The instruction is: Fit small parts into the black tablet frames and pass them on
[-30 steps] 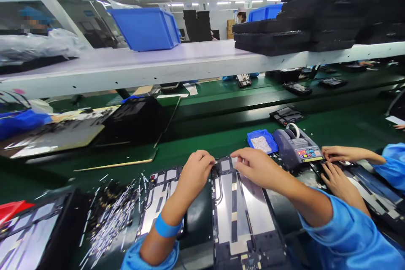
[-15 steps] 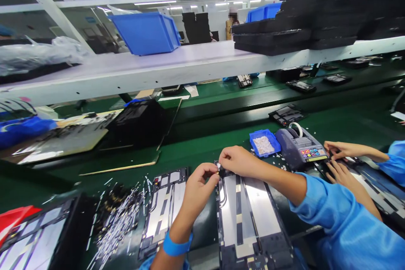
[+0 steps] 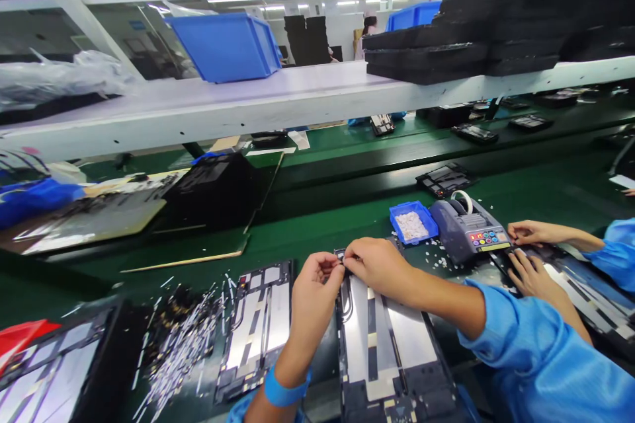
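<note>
Left hand [image 3: 315, 301] and right hand [image 3: 381, 269] huddled over opened device [image 3: 417, 337]

Head view: it lay on the green bench [image 3: 288, 234]. At its far-left corner both hands pinched nearly closed; on what, if anything, I couldn't tell.

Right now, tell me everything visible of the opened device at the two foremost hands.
The opened device is an oblong, black-edged slab, lying insides up on the green bench. Bright, metal-looking panels fill its middle, split by a dark strip with pale gold patches. Dark sections with small components sit at its near end, cut off by the picture's bottom. The left hand and right hand meet at its far left corner; whether they grip a part cannot be told.
</note>
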Motion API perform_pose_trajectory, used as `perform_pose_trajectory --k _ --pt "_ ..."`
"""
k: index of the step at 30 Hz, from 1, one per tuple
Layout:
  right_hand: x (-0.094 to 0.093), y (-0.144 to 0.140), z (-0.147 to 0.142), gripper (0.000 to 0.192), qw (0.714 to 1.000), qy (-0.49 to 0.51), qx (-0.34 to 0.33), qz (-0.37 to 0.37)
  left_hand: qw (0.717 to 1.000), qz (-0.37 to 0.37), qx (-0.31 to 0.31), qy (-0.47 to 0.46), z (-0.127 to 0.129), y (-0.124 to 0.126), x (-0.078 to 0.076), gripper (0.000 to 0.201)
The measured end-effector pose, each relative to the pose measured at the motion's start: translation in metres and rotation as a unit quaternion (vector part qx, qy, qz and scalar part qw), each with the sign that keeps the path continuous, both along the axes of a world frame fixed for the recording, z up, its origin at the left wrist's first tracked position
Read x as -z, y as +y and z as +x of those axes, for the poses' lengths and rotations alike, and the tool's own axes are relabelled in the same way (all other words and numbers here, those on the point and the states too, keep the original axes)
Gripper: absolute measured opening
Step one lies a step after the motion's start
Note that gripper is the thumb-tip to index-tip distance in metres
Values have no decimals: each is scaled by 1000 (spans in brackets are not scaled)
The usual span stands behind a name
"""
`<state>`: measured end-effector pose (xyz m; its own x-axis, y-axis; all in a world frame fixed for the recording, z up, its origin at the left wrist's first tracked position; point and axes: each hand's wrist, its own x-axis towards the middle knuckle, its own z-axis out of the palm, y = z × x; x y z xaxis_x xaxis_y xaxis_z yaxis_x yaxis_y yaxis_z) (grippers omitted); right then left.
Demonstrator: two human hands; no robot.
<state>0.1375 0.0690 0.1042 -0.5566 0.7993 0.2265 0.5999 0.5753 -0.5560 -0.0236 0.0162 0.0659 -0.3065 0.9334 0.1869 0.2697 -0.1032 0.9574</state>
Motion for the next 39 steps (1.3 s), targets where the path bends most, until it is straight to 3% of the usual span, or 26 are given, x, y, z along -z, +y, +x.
perform_pose_trajectory --k 7,10,14,19,21,23,26,29,31,34,36,39 --pt "2 1 4 16 998 9 -62 9 992 25 10 123 2 -12 -1 20" --pt "4 2 4 15 999 -13 -45 23 990 37 22 137 2 -11 -3 21" --pt "7 2 2 12 998 -27 -5 51 992 27 35 120 3 -8 -1 24" --pt "4 8 12 15 996 -24 5 81 998 -4 59 31 4 -1 -3 27" --pt "4 19 31 14 994 -26 44 94 998 -15 57 -23 3 4 -5 29" --pt "7 37 59 14 985 -73 126 94 996 -20 52 -70 -1 8 -5 31" --pt "12 66 103 21 939 -226 258 35 993 -19 48 -108 -7 14 -2 34" --pt "11 76 122 28 909 -294 294 -5 992 -17 38 -115 -9 17 3 36" --pt "4 64 110 26 932 -248 262 17 994 -14 25 -110 -7 18 4 36" --pt "-10 33 67 19 986 -107 122 42 994 -8 13 -104 -3 16 2 36" --pt "-14 14 35 17 997 -59 31 38 995 -8 11 -97 0 15 0 36" --pt "-7 2 1 18 996 -77 -7 41 997 -4 6 -77 3 11 -3 35"
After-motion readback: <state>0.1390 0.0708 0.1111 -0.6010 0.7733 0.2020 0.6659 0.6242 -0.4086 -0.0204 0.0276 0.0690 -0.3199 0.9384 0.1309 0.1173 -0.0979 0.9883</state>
